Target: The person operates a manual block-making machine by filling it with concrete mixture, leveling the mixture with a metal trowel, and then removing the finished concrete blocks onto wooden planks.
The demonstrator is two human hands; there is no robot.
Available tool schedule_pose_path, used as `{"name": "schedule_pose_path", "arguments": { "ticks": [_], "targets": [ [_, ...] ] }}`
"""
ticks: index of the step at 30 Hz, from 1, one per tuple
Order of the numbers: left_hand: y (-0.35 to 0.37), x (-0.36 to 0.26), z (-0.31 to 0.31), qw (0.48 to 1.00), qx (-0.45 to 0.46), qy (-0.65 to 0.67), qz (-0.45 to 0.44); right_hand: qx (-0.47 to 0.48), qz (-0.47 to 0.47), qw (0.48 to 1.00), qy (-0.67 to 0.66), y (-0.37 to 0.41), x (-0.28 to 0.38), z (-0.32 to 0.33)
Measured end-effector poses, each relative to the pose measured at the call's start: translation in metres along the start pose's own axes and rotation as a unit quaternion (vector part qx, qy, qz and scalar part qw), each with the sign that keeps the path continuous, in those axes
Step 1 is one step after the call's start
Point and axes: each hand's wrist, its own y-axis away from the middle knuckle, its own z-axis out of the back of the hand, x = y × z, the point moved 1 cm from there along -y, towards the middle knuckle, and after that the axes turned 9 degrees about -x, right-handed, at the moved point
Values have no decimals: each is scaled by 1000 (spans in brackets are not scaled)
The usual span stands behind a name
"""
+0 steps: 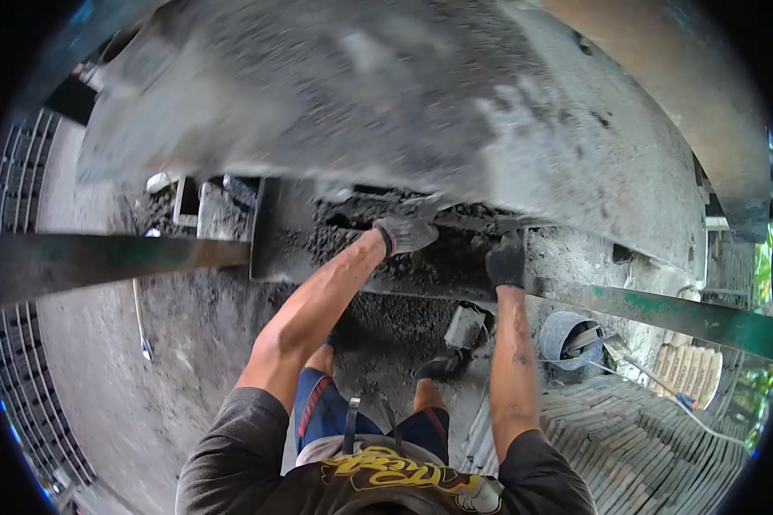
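My left hand (410, 233), in a grey work glove with a pale cuff, reaches over a metal trough (270, 236) of dark, crumbly mix (343, 232). Its fingers are closed, and a flat grey piece (434, 204) shows just beyond them; I cannot tell what this hand holds. My right hand (506, 260), in a darker glove, is curled at the right end of the trough, with its fingertips hidden from view. Clumps of mix lie between and below the two hands. Beyond the trough rises a large grey, mix-smeared surface (386, 94).
Green-painted metal beams (112, 262) (661, 313) run out from both sides of the trough. A round bucket (567, 339) stands at the right, near stacked grey slabs (644, 438) and a pale ribbed block (689, 371). A small grey block (465, 328) is by my foot.
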Motion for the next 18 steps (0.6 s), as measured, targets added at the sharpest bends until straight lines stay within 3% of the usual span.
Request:
{"name": "schedule_pose_path", "arguments": {
  "ticks": [2,3,4,5,6,8,9,12,14,15,16,17,18],
  "targets": [
    [39,17,7,996,-44,54,52,-51,-108,981,-153,11,40,16],
    [63,36,14,981,-152,115,-30,-66,-37,987,-145,6,65,14],
    [98,19,37,911,-328,252,-1,-84,35,986,-140,-1,86,12],
    [117,32,52,883,-405,223,-75,-23,99,991,-85,-10,107,8],
    [136,55,58,879,-457,138,-20,-66,96,984,-136,-9,117,6],
    [185,69,82,890,-440,0,119,-151,102,955,-236,-11,140,9],
    [203,75,84,886,-446,-5,125,-150,11,963,-224,10,133,28],
    [229,79,79,880,-454,-68,117,-230,-65,942,-237,16,136,37],
    [228,62,84,892,-327,-140,277,-62,-124,911,-389,22,194,62],
    [223,67,80,895,-391,-85,198,-9,-162,889,-429,17,223,64],
    [214,76,79,896,-389,-86,196,44,-199,861,-466,6,240,64],
    [198,86,85,887,-411,-118,175,40,-202,860,-466,-7,236,70],
    [184,93,91,878,-428,-149,152,121,-146,877,-442,-16,229,79]
  ]
}}
